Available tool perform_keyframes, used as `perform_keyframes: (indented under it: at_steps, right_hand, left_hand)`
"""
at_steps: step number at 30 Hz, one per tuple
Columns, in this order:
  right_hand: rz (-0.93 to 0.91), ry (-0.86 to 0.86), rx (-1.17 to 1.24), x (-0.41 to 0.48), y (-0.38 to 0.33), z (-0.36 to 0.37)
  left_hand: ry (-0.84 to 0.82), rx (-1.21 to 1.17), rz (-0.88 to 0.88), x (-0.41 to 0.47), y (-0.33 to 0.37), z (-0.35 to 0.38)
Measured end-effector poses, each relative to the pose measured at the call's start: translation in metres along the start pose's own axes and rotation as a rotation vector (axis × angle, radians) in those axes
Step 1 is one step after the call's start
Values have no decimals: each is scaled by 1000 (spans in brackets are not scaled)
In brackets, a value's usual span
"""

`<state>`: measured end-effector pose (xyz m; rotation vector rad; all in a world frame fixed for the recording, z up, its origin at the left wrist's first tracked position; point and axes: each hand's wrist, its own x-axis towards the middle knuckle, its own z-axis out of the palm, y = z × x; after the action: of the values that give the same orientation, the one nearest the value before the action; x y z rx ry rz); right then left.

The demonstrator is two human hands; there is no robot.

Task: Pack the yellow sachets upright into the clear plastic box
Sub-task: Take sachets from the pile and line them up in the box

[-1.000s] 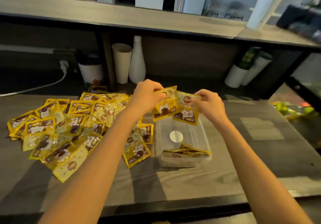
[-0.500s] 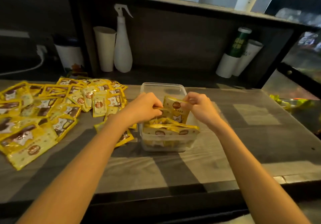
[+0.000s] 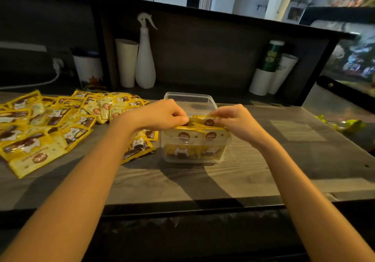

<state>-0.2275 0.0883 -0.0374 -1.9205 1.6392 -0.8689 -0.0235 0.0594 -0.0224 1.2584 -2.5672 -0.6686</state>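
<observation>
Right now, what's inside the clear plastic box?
Upright yellow sachets line the near wall of the clear plastic box; the left hand and right hand pinch the tops of more behind them. The hands hide the box's middle and floor.

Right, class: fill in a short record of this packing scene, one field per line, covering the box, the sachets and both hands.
container: clear plastic box on the table
packed sachets: upright at the box's near end
left hand: pinches the packed tops
right hand: pinches the packed tops
loose sachets: heaped flat, left of the box
behind: white spray bottle
</observation>
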Motion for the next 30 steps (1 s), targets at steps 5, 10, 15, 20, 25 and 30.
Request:
perform_keyframes:
  at_steps: [5, 10, 15, 20, 25, 30]
  right_hand:
    - [17, 3, 46, -8, -2, -1]
    - [22, -58, 22, -13, -6, -1]
    - [44, -75, 29, -12, -6, 3]
    - [49, -190, -43, -10, -10, 3]
    - [32, -304, -139, -2, -16, -2]
    - [23, -358, -172, 1, -17, -4]
  left_hand:
    - [-28, 45, -52, 0, 7, 1]
    - [70, 84, -44, 3, 14, 4]
    - [86, 111, -30, 5, 13, 8]
    - [12, 177, -116, 8, 9, 13]
    - [34, 102, -116, 9, 6, 15]
    - [42, 62, -105, 6, 6, 13]
